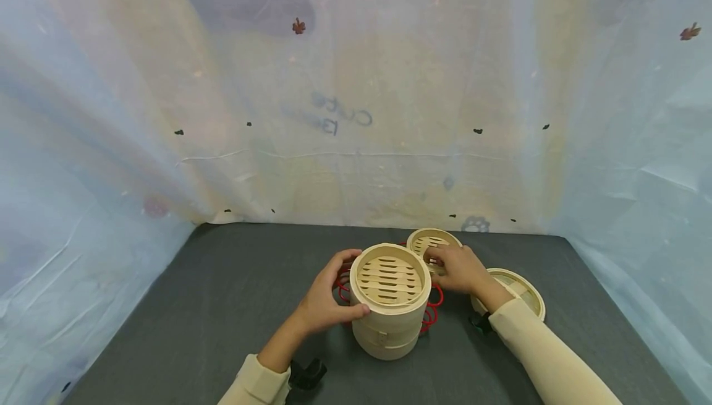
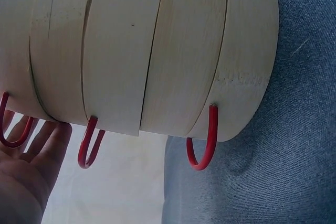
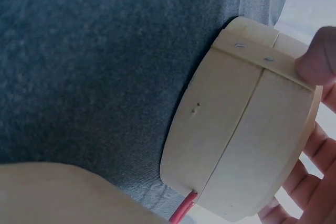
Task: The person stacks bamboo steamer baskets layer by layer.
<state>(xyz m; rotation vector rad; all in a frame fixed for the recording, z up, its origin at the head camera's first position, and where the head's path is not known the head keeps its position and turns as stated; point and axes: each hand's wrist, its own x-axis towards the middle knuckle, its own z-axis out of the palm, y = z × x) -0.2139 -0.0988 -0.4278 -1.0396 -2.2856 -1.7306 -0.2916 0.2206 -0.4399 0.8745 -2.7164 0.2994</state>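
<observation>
A tall stack of round bamboo steamer baskets [image 1: 385, 333] stands on the dark table, with a slatted top and red loop handles [image 2: 210, 137] at its sides. My left hand [image 1: 329, 301] holds the stack near its top, thumb at the front and fingers round the left side. Behind and to the right is another bamboo steamer basket [image 1: 424, 242], lower and partly hidden by the stack and my right hand. My right hand [image 1: 460, 268] grips that rear basket by its rim; in the right wrist view the thumb and fingers straddle the edge of the basket wall [image 3: 236, 124].
A round bamboo lid [image 1: 514, 281] lies at the right, partly covered by my right forearm. The dark cloth-covered table [image 1: 233, 281] reaches back to a pale, translucent curtain [image 1: 356, 83], which also closes off both sides.
</observation>
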